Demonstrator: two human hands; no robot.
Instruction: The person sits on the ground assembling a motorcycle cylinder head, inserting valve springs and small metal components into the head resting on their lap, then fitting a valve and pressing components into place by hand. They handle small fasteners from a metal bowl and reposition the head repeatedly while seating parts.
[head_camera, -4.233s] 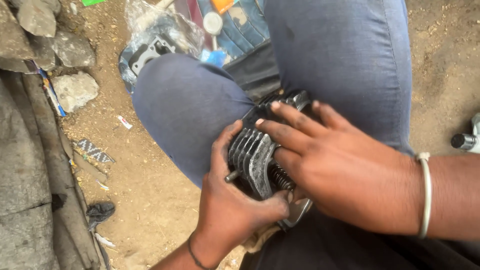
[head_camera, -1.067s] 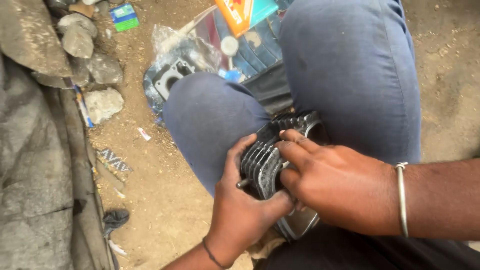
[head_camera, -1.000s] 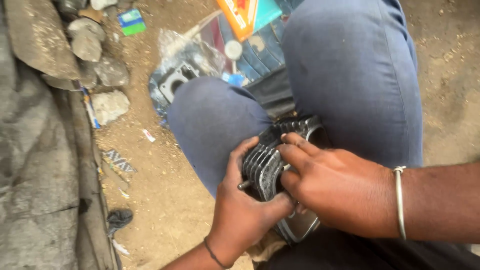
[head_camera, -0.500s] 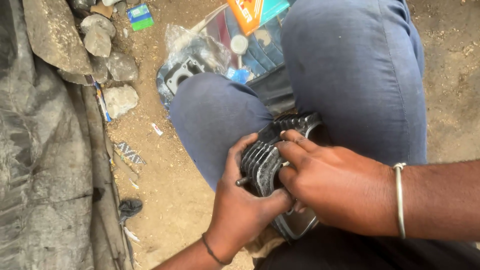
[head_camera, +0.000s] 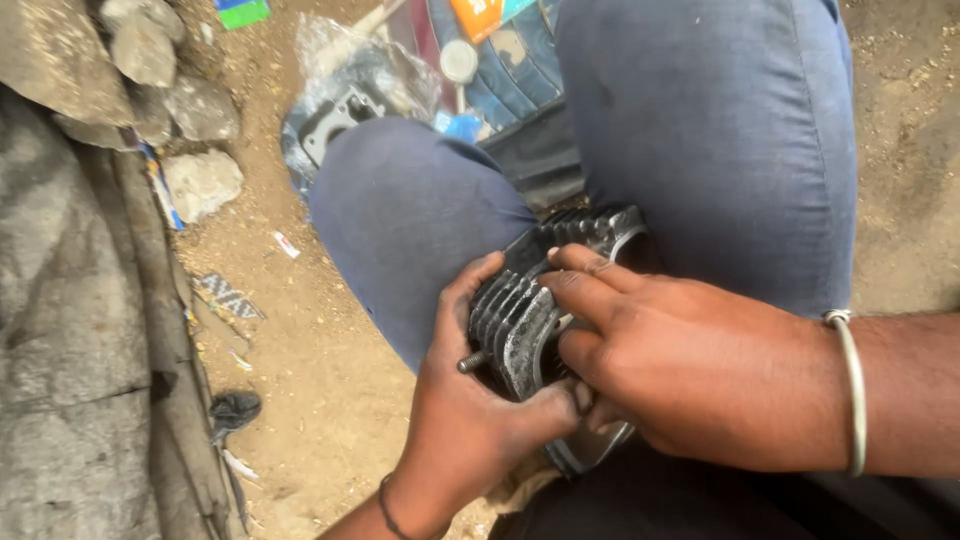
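Observation:
A dark, greasy finned metal engine cylinder (head_camera: 525, 305) rests between my knees, which are in blue trousers (head_camera: 700, 130). My left hand (head_camera: 470, 420) wraps around its lower left side, thumb along the fins, beside a short stud (head_camera: 472, 362) that sticks out. My right hand (head_camera: 680, 360), with a metal bangle on the wrist, lies over the right side, fingers pressed onto the top face of the fins. Both hands grip the part. Its lower half is hidden under my hands.
Bare dirt ground lies to the left. Several grey stones (head_camera: 190, 140) and a rough concrete slab (head_camera: 70, 330) line the left edge. A clear plastic bag with a metal part (head_camera: 345, 90) and small packets sit above my knees.
The view has shifted slightly. My hands stay on the cylinder in nearly the same grip, my right fingers still over the fins.

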